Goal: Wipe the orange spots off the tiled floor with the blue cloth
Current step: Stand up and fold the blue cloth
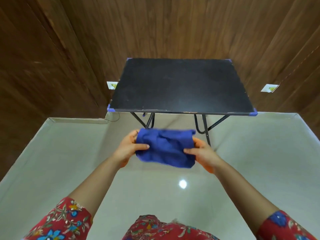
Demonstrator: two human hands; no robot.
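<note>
Looking down from head height, red floral sleeves (65, 220) frame the bottom edge, with more of the same fabric at the lower middle. Two bare forearms reach forward over a pale, glossy tiled floor (52, 161), where a bright round light reflection (183, 184) shines between the arms. No orange spots can be made out on the visible tiles. Held up in the air between both hands is the blue cloth (165, 147), crumpled and folded into a rough rectangle. The left hand (129, 148) grips its left edge, thumb lying across the top of the fabric. The right hand (203, 152) grips the right edge in the same way, thumb on top, fingers underneath. The two hands are apart, each closed on its own side of the cloth. Just beyond the cloth stands a small folding table with a black tabletop (180, 85), blue corner caps and crossed black metal legs (205, 125). Behind it rise dark wood-panelled walls (52, 58), with one white wall socket (112, 85) at the left of the table and another (269, 88) at the right.
</note>
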